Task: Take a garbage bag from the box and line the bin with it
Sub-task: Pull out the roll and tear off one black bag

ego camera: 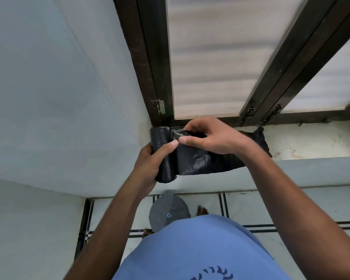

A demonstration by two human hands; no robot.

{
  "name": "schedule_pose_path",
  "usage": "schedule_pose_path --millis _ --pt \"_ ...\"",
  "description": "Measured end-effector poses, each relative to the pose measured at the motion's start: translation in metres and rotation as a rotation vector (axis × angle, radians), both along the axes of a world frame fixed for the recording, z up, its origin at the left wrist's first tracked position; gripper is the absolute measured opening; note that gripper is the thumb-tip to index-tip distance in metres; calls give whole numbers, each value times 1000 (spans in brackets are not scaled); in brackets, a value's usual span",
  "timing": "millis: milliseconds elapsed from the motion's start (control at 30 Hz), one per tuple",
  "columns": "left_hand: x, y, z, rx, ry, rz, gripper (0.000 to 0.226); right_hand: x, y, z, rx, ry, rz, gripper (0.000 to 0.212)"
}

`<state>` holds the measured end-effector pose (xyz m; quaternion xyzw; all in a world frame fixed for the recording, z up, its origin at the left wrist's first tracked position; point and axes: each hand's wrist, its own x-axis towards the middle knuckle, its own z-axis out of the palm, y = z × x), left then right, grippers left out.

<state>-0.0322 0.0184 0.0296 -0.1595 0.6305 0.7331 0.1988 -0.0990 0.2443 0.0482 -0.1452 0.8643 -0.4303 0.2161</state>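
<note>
Carefully, mid-frame, our left hand (150, 160) should steady the bag roll (164, 154) it grips while our right hand (208, 136), pinching the clear tape (178, 133), peels slowly.

The crinkled black plastic garbage-bag roll (192, 158) shows glossy grey highlights, and a clear shiny strip of tape (178, 133) sits just above the thumbs. Below the fingers stands a round grey plastic bin lid (168, 213) with a small blue dot, on a pale tiled floor (251, 207) ruled with black double lines. The shirt (200, 249) is plain light blue with a dark navy print.
</note>
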Motion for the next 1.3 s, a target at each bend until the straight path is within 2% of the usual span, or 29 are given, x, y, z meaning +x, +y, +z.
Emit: schedule_pose_path --millis 67,300,400,500,667,700,800,833,967,1033,1167,1300 --pt "0 -4 1 18 -12 40 34 -2 5 -4 8 26 -36 24" --pt "1 -13 -3 11 -51 65 52 0 17 -8 13 26 -79 18" --pt "3 -12 -2 15 -59 54 55 1 19 -8 15 37 -91 24" --pt "3 -13 -2 14 -49 34 44 3 17 -6 16 7 -81 34" --pt "5 -9 4 -30 -133 90 28 3 14 -7 83 51 -84 26" --pt "5 -8 3 -31 -111 91 29 4 14 -7 90 45 -84 26" --pt "7 -10 -6 -16 30 58 60 5 11 -6 102 57 -82 23" --pt "7 -11 -7 -21 41 57 62 5 12 -6 98 62 -91 23" --pt "9 -16 -3 6 -90 112 38 6 20 -8 93 77 -117 22" --pt "9 -19 -2 46 -136 113 38 6 25 -9 100 90 -131 22" --pt "10 -23 -6 43 -64 80 41 6 32 -13 123 88 -152 23" --pt "7 -26 -3 56 -133 95 33 9 37 -14 180 89 -162 24"
